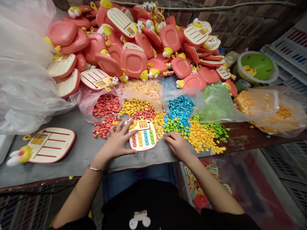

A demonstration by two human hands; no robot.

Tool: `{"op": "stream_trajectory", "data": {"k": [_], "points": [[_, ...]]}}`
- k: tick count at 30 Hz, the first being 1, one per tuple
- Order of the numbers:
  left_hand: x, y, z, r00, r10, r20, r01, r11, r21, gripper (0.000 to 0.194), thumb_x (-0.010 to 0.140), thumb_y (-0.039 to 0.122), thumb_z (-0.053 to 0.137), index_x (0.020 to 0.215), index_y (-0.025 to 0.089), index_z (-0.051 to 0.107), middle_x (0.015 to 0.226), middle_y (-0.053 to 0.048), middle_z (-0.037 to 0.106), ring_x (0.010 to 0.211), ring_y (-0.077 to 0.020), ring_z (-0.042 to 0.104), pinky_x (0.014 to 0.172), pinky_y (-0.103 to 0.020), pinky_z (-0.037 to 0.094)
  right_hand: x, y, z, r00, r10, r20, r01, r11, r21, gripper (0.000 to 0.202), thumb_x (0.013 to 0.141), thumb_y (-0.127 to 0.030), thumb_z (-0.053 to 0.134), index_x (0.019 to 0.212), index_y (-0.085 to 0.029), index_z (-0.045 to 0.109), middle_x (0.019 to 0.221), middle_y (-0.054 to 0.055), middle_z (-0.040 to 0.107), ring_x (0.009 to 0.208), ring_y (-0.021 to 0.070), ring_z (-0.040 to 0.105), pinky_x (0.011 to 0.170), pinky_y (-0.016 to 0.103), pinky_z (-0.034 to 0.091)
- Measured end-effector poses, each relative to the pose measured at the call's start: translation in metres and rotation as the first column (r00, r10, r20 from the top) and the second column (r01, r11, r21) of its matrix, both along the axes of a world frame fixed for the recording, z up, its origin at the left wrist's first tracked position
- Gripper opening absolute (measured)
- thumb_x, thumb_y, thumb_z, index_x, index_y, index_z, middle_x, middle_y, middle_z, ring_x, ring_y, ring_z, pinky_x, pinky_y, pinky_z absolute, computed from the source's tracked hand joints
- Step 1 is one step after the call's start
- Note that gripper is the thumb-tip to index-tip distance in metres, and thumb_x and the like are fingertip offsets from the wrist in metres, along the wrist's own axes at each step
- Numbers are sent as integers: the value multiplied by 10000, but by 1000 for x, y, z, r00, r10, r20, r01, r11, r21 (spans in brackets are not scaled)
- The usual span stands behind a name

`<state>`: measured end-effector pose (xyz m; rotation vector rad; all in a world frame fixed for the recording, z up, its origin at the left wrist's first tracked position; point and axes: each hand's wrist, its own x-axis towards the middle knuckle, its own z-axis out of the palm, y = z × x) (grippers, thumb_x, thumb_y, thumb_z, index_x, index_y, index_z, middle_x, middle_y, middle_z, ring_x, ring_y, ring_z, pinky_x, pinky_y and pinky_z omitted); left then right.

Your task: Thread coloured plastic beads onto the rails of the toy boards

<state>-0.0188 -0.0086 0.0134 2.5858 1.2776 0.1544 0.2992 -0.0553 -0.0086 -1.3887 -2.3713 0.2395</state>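
A cream toy board [143,145] with a yellow character head lies on the grey table in front of me. Red, yellow, blue and green pieces fill its slots in columns. My left hand [118,139] rests on its left edge, fingers spread, thumb along the lower edge. My right hand [177,145] is just right of the board, fingers curled together near the green pieces [174,126]; whatever they hold is too small to name. Behind the board are heaps of red pieces [105,107], blue pieces [181,108] and yellow pieces [203,135].
Another board with bare slots [54,145] lies at the left. Many red-backed boards [134,62] are piled at the back. Clear plastic bags [26,73] stand at the left. A white bowl with green inside [257,65] is at the right. A bin [240,179] sits below the table edge.
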Motion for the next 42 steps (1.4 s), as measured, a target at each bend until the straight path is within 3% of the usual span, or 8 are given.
{"op": "stream_trajectory", "data": {"k": [3,9,17,23,36,42], "points": [[0,0,0,1000,-6,-4,6,1000,-7,785,726,689,666,1405,329,507,1629,-94,159,1401,-450,204,1018,-559,197,-2,-8,-8,996,0,-92,7,997,77,249,951,-117,449,904,-205,677,950,91,654,893,210,599,770,344,536],[1,1,2,1000,-5,-4,5,1000,-3,783,719,684,676,1398,328,515,1624,-100,182,1405,-443,201,1022,-550,190,2,-22,-8,984,13,-178,2,996,85,169,944,-162,514,958,-210,677,1003,102,670,911,216,606,790,381,545],[1,0,1,1000,-1,-1,1,1000,-11,783,727,679,678,1406,331,507,1628,-93,164,1400,-445,201,1028,-552,189,-6,-15,-3,956,-79,-281,65,996,-59,137,933,-171,530,905,-221,654,897,75,687,860,222,622,771,386,543],[1,0,2,1000,1,2,-1,999,-37,791,717,676,693,1402,322,514,1631,-96,149,1406,-446,190,1041,-556,187,-7,-3,1,958,2,-286,-34,994,-106,165,926,-168,519,876,-226,664,957,80,686,919,226,644,811,401,558],[1,0,-3,999,0,37,1,999,-37,796,705,643,723,1404,327,510,1630,-102,150,1418,-454,174,1060,-587,156,-16,-12,-9,932,-159,-327,138,987,-86,134,936,-180,520,909,-228,642,946,87,705,943,236,663,830,422,567],[1,0,-2,1000,4,18,-3,999,-45,776,726,653,700,1406,333,508,1632,-96,145,1425,-450,160,1057,-586,162,-18,-9,0,932,-133,-337,117,991,-69,154,931,-194,526,898,-236,670,912,83,708,892,238,671,799,416,572]]}}
